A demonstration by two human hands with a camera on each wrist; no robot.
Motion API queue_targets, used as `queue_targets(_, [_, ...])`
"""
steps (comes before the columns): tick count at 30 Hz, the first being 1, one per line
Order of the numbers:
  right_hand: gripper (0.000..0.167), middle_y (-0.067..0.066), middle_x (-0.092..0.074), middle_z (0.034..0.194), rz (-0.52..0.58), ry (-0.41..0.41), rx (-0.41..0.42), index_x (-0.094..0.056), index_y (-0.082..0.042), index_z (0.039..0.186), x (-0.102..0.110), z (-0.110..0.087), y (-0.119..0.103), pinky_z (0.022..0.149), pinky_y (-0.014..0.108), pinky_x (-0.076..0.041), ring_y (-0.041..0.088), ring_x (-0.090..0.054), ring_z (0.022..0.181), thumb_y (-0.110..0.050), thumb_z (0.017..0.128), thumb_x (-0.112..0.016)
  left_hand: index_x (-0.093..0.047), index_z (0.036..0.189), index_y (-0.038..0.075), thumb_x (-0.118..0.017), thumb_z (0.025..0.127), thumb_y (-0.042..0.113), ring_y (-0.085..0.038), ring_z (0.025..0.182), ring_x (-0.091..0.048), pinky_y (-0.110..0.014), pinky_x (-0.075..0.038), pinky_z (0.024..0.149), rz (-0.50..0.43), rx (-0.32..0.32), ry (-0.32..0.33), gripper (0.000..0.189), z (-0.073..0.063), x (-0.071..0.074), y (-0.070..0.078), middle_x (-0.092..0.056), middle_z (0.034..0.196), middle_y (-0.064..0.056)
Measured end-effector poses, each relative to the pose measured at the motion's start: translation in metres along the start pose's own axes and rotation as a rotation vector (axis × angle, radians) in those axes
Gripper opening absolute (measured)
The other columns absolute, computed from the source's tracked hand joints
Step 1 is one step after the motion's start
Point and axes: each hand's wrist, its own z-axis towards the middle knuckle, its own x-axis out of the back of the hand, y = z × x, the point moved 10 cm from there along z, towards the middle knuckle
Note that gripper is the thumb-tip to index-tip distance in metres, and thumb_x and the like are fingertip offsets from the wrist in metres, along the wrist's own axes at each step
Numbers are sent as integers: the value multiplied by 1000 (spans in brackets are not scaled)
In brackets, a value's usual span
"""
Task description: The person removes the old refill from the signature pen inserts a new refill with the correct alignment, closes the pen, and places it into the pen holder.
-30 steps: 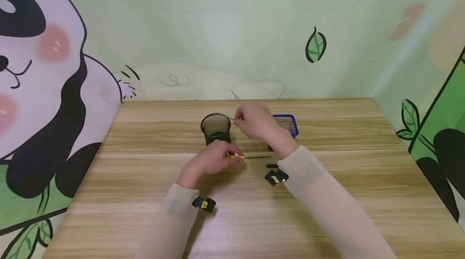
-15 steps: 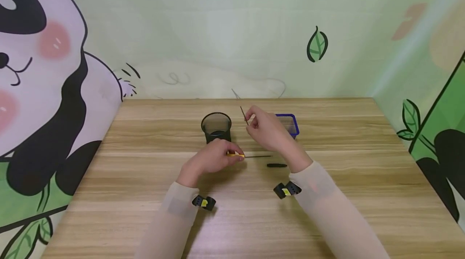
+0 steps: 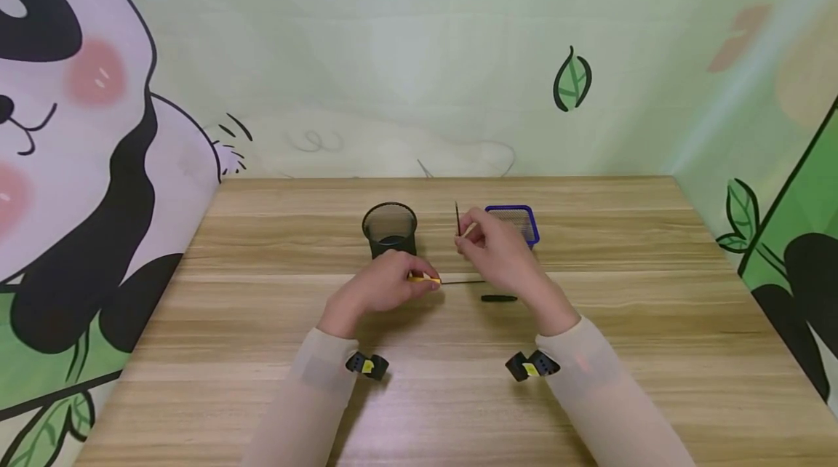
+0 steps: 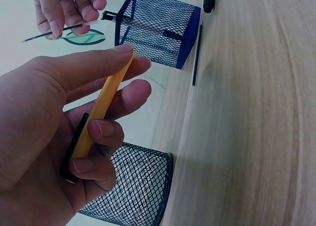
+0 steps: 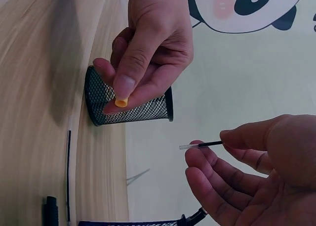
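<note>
"While the left hand (image 3: 380, 286) grips the yellow tube (image 4: 106, 100), what's in the right hand (image 3: 500, 249)?"

"A refill (image 5: 210, 144), pinched between thumb and fingers, part of it sticking out past them."

"And the tube?"

"Its hollow end shows just past the left thumb."

"What's around them?"

"The mesh cup (image 3: 390, 223) stands just beyond the left hand, the blue basket (image 3: 511, 208) just beyond the right, a pen (image 4: 108, 16) inside. On the table (image 3: 432, 394) below the hands lie another refill (image 4: 197, 63) and, just nearer, a black barrel (image 3: 499, 298)."
</note>
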Motion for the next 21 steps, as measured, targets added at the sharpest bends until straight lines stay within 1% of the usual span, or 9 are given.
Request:
queue_targets(4, [7,6,-75,90,38,23,9,-63,-12,104,0,-4,5,66,32,-51,16,-67,77,-19,104,-63,-81,110,21,-70,100,29,-7,78,-60,-28,-50,72,-6,-6,3,16,0,0,0,-77,108,10])
queue_targets(7, [9,5,-75,87,48,41,19,-65,-12,102,1,-7,8,68,33,-51,17,-69,76,-20,104,-63,-80,110,21,-69,101,30,-7,76,-59,-28,-49,70,-14,-7,9,17,0,0,0,-76,103,11])
queue_targets(11, [11,6,-75,87,64,74,16,-70,-12,100,3,-12,17,71,32,-51,17,-67,79,-22,103,-65,-80,109,23,-68,101,31,-7,71,-58,-28,-48,66,-25,-5,19,16,2,1,0,-73,90,12])
queue_targets(14, [11,4,-74,87,84,104,12,-72,-13,99,4,-16,23,72,30,-52,15,-66,80,-23,101,-69,-80,108,24,-68,101,31,-6,70,-58,-27,-48,66,-23,-8,33,15,3,1,0,-72,87,12])
queue_targets(18, [9,4,-75,88,138,138,31,-72,-12,97,6,-19,30,69,26,-54,15,-68,78,-21,98,-74,-80,108,24,-68,101,33,-6,73,-59,-28,-49,67,-11,-15,54,16,3,3,2,-74,93,12])
queue_targets(21, [9,6,-76,90,214,145,41,-69,-9,97,5,-20,34,68,24,-56,22,-71,79,-16,96,-76,-80,109,23,-68,102,34,-6,75,-60,-28,-50,70,2,-15,64,18,0,4,2,-75,96,11])
